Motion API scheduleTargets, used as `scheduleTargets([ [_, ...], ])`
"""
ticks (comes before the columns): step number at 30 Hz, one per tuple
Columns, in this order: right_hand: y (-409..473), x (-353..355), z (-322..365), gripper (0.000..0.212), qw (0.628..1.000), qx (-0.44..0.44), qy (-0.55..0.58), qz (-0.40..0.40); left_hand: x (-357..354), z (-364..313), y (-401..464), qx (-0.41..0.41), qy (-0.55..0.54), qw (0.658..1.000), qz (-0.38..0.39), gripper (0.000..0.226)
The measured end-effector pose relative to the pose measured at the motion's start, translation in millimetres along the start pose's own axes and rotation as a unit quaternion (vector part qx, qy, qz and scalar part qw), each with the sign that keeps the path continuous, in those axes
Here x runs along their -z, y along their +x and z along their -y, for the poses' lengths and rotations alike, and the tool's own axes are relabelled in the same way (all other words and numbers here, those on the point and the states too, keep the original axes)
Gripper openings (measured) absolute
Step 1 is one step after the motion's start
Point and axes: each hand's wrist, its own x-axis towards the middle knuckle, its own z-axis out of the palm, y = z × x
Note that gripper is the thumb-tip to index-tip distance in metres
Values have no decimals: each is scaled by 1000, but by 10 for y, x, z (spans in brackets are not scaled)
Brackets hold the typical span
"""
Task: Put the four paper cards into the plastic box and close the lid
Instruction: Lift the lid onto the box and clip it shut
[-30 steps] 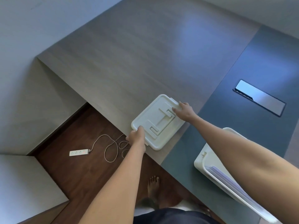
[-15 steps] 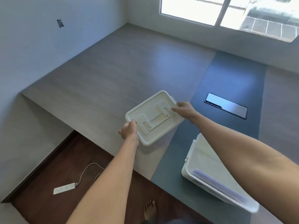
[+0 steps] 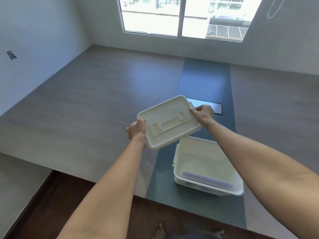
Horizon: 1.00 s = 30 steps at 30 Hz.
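Cream-white plastic makes up both of the task's main pieces: one lid (image 3: 168, 122) and one plastic box (image 3: 205, 167). The lid is held in the air above the raised grey surface (image 3: 82, 104), tilted so its top face shows, with a flat folded handle set into a recess across its middle and a raised rim all round. The left hand (image 3: 136, 130) grips its near-left corner, fingers (image 3: 128, 133) curled under the edge and thumb on top, clamped on the lid; the right hand (image 3: 202, 112) pinches the far-right short edge, fingers (image 3: 196, 110) closed on the rim there. The box stands open just below and to the right of the lid, on a dark blue-grey strip (image 3: 205, 80) that runs across the surface toward the window (image 3: 183, 16); the lid's near-right corner overlaps the box's far-left corner in the view without touching it as far as can be seen. Inside the box, against the near wall, lies a stack of paper cards (image 3: 207, 181), pale with lilac edges; several thin layers show, but their exact number cannot be told. Beyond the right hand one glossy rectangular panel (image 3: 216, 108) is set into the strip, partly hidden. Two bare forearms reach in from the bottom of the view, and one bare foot (image 3: 158, 232) stands on the dark wooden floor (image 3: 51, 204) below the surface's edge.
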Motion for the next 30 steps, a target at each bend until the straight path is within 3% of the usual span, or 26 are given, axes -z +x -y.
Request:
scheduleTargets([
  [4, -105, 360, -304, 53, 999, -37, 5, -37, -269, -33, -259, -29, 36, 998, 33, 25],
  [9, -371, 700, -768, 32, 994, -100, 7, -43, -524, 46, -468, -97, 97, 988, 75, 8],
  [14, -704, 847, -1184, 44, 984, -158, 31, -70, -689, 192, -726, -124, 109, 980, 113, 19],
  [17, -897, 871, -1419, 35, 978, -186, 36, -91, -756, 374, -755, -115, 130, 976, 132, 24],
  [20, -1090, 857, -1544, 32, 974, -193, 36, -114, -744, 545, -810, -99, 131, 978, 128, 47],
  [30, -1555, 717, -1666, 31, 967, -159, -7, -200, -551, 873, -913, -140, 171, 964, 147, 40],
])
